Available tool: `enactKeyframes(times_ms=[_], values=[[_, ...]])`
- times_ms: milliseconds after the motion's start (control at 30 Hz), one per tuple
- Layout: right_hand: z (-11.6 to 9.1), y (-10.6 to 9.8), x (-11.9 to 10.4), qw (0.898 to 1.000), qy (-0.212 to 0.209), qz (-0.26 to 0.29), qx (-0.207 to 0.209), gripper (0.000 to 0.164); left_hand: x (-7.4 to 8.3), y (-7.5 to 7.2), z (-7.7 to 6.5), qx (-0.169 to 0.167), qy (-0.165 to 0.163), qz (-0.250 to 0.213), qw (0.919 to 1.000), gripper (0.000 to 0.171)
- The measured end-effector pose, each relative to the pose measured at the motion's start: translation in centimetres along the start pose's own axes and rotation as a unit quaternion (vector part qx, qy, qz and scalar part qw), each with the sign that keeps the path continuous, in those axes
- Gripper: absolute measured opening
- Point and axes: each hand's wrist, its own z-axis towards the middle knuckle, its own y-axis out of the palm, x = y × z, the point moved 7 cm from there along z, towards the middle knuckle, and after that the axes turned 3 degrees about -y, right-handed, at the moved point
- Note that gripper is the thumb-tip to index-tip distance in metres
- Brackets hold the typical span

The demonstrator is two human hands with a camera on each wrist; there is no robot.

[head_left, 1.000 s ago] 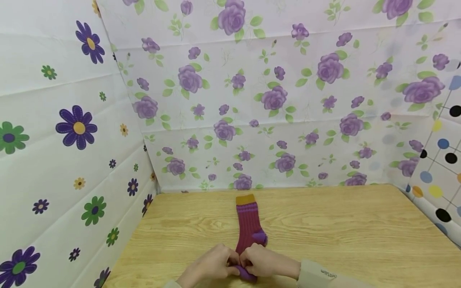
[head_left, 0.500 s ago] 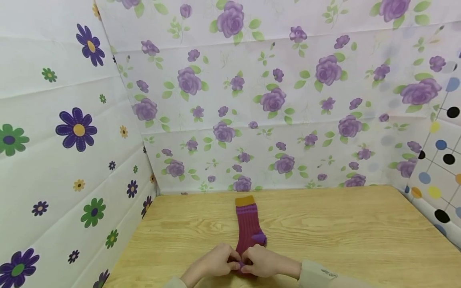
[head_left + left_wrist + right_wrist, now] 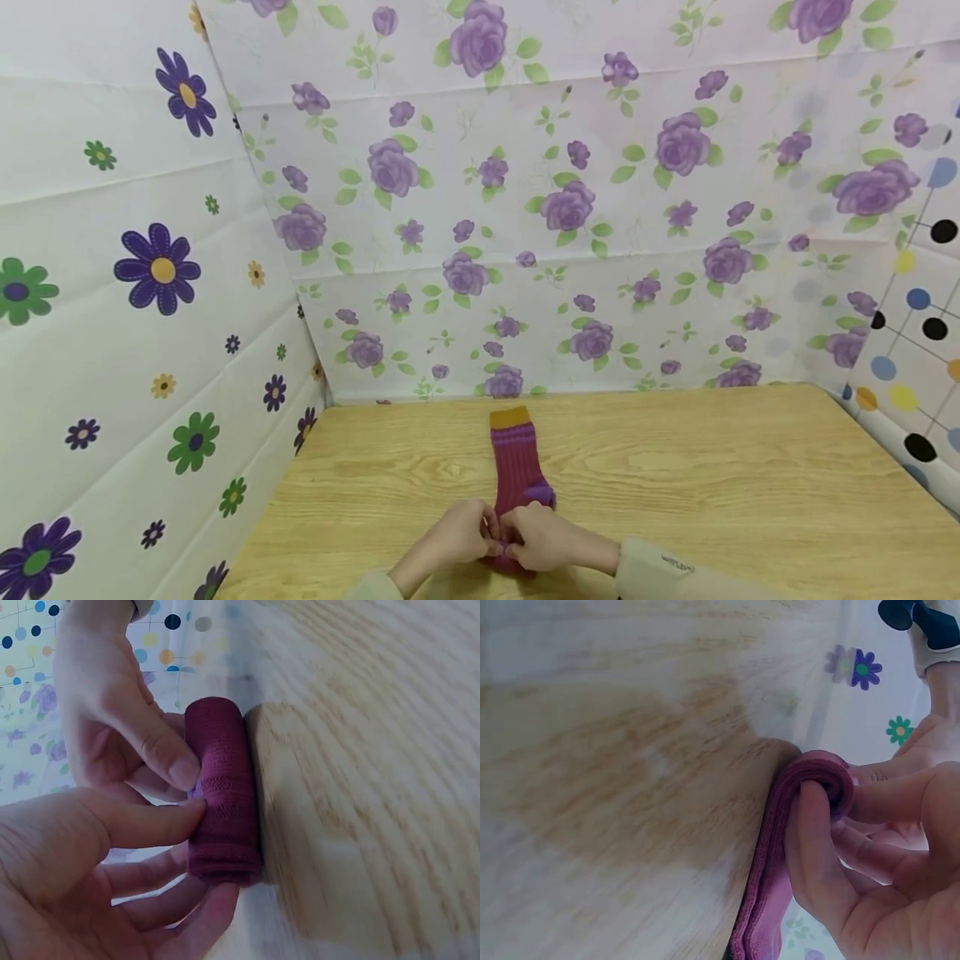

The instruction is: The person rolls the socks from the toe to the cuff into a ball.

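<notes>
A maroon knit sock [image 3: 516, 467] with an orange-yellow cuff and a purple heel lies lengthwise on the wooden table, cuff pointing away from me. Its toe end is curled into a roll [image 3: 223, 765], which the right wrist view shows as a spiral of layered fabric [image 3: 821, 766]. My left hand [image 3: 465, 533] pinches one side of this roll, thumb on the near face and fingers by its end. From the other side my right hand [image 3: 543, 537] grips it, one fingertip tucked inside the fold. Both thumbs nearly meet in the middle. The purple toe is mostly hidden in the roll.
The light wood table [image 3: 712, 467] stretches out on both sides of the sock. White flower-print sheets [image 3: 570, 292] hang along its back and left, and a dotted sheet [image 3: 915, 358] borders the right.
The purple toe that showed beneath my hands has been folded over into a maroon roll. Both hands have shifted slightly away from me along the sock; its cuff stays in place.
</notes>
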Motion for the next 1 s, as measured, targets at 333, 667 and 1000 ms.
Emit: enactKeyframes(times_ms=[333,667,1000], values=[[0.4,-0.1,1.1,0.998,0.051,0.037,0.026,0.017,0.7,-0.3,0.2,0.048,0.051,0.054,0.9961,0.019],[0.3,-0.7,1.0,0.997,0.055,0.018,0.043,0.016,2.1,0.3,-0.1,-0.004,0.111,0.146,0.983,0.004],[0.0,-1.1,0.6,0.997,0.026,-0.032,0.071,0.016,2.6,0.4,0.1,-0.003,0.109,0.224,0.9685,0.025]])
